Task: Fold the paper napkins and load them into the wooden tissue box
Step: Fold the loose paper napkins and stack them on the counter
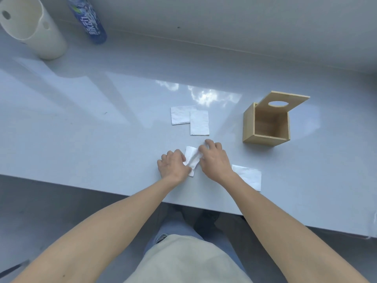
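Nearest the person, at the front edge of the counter (pixel 81 111), a folded napkin (pixel 250 177) lies beside the right wrist, close enough that a sweep of the forearm could push it off. Just beyond, both hands work one napkin in progress (pixel 191 159): the left hand (pixel 173 165) presses down on its near corner with curled fingers, and the right hand (pixel 214 160) pinches its upper edge. Thin paper under two opposed pulls could tear or crease crookedly. Farther on, two flat napkins (pixel 190 119) overlap. To the right the wooden tissue box (pixel 265 123) stands empty, its lid (pixel 285 102) tilted up; a careless reach could knock it shut.
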